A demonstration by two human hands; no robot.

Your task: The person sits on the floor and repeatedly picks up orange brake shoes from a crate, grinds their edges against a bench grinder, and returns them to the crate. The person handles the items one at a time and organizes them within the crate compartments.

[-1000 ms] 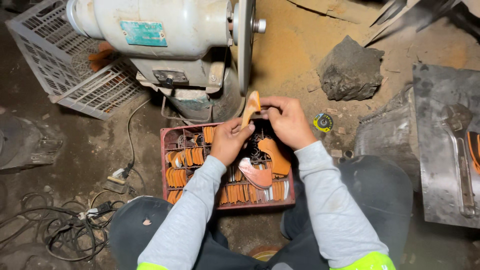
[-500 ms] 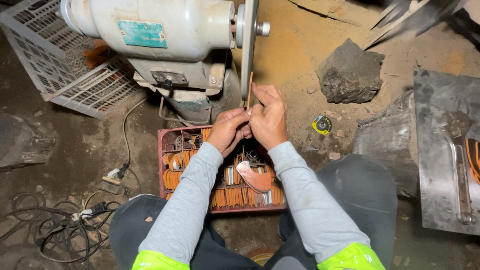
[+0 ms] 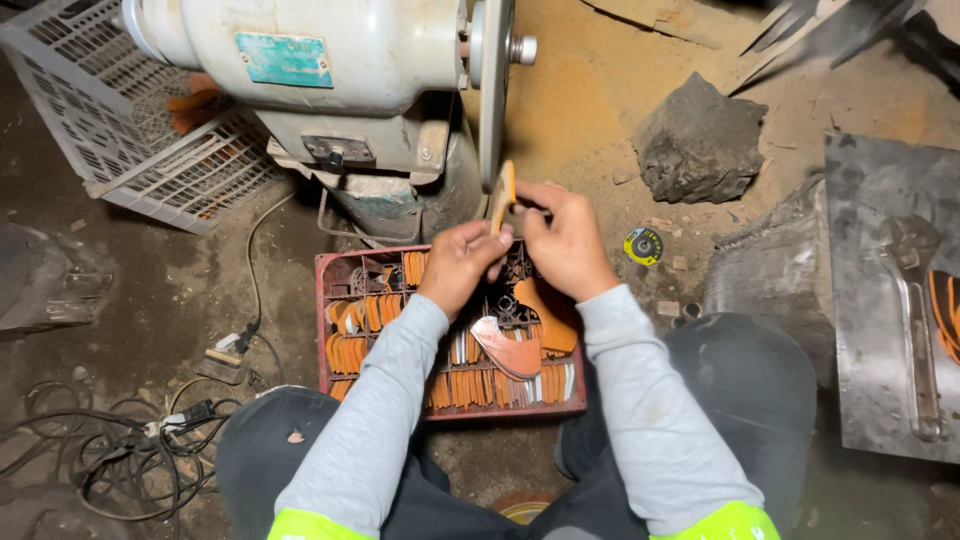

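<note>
Both my hands hold one thin orange blade-shaped piece (image 3: pixel 506 190) on edge against the thin grinding disc (image 3: pixel 494 90) of a bench grinder (image 3: pixel 320 60). My left hand (image 3: pixel 462 258) pinches its lower end from the left. My right hand (image 3: pixel 562 238) grips it from the right. Below my wrists sits a red plastic crate (image 3: pixel 330 262) filled with several more orange pieces, with one larger reddish curved piece (image 3: pixel 512 352) lying on top.
A grey plastic basket (image 3: pixel 140 140) lies at the left behind the grinder. Cables and plugs (image 3: pixel 140 440) trail on the dirt floor at the lower left. A dark rock (image 3: pixel 698 145), a small yellow-black disc (image 3: pixel 642 244) and a metal sheet with a wrench (image 3: pixel 915 320) are at the right.
My hands rose from the crate with the orange piece and brought it to the grinding disc. They now hold it upright on edge against the disc.
</note>
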